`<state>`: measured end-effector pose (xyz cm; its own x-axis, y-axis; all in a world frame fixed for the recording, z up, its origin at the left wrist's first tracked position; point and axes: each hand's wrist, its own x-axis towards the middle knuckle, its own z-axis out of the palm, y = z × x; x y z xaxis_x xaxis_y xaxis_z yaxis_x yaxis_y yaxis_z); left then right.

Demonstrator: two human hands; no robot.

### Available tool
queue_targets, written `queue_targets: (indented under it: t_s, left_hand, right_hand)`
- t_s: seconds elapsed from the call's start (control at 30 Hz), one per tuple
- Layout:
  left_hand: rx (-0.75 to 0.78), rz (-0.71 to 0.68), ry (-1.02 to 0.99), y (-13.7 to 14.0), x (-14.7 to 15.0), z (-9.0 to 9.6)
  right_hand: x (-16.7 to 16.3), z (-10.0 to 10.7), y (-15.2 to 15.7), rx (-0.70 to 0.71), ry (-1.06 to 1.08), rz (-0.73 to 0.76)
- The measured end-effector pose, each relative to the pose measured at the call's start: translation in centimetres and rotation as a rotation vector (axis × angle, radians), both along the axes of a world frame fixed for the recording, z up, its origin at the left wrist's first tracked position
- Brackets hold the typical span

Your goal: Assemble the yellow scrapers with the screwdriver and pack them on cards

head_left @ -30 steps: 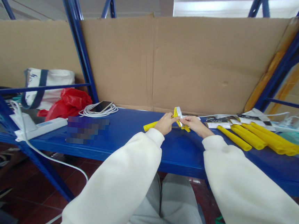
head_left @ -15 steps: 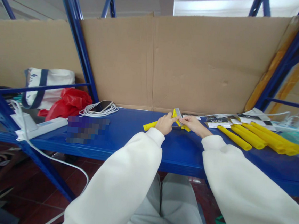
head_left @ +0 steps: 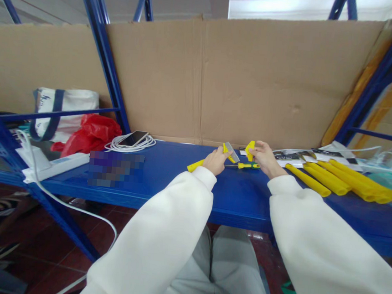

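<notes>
My left hand [head_left: 216, 160] is closed round a yellow-handled scraper [head_left: 195, 165]. Its handle sticks out to the left of the fist, and a flat grey metal blade [head_left: 231, 152] on its yellow head points up to the right. Raised just to the right, my right hand [head_left: 265, 157] pinches a small yellow plastic piece [head_left: 249, 150], apart from the scraper. Between and below the hands, a screwdriver [head_left: 248, 166] with a yellow and green handle lies on the blue shelf; its shaft reaches toward my left hand.
Several yellow tubes [head_left: 316, 182] lie at the right, with black and white packets [head_left: 335, 155] behind them. A coiled white cable [head_left: 123, 147] with a phone, a red bag [head_left: 92, 133] and a white power strip [head_left: 64, 165] are at the left. Cardboard [head_left: 256, 83] walls the back.
My right hand has moved right, away from the scraper, with the yellow piece in it. The blade and the screwdriver handle now show. My left hand has stayed in place.
</notes>
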<state>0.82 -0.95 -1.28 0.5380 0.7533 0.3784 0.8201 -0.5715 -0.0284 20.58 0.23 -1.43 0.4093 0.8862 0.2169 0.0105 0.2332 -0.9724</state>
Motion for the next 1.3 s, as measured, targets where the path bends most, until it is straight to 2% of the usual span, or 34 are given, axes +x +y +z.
queue_targets:
  t_s: [0.1,0.23,0.4,0.77,1.13,1.3]
  left_hand:
    - [-0.012,0.011,0.002,-0.2,0.0,0.1]
    - [-0.01,-0.005,-0.01,-0.1,0.0,0.0]
    - [-0.033,-0.021,-0.042,0.0,0.0,-0.1]
    - [-0.071,-0.016,-0.085,0.0,-0.1,0.0]
    - [-0.057,-0.045,-0.064,0.2,0.0,-0.2]
    - [-0.043,-0.085,-0.022,0.1,0.1,0.0]
  right_hand:
    - [0.3,0.4,-0.3,-0.031,0.093,0.041]
    - [0.2,0.9,-0.8,-0.071,0.107,0.116]
    - [-0.7,1.3,-1.4,-0.075,0.119,0.115]
    - [-1.6,1.1,-1.1,-0.089,-0.224,0.041]
    - [-1.7,1.0,-1.2,-0.089,-0.302,0.047]
    - [-1.7,0.9,-1.4,-0.075,-0.375,0.098]
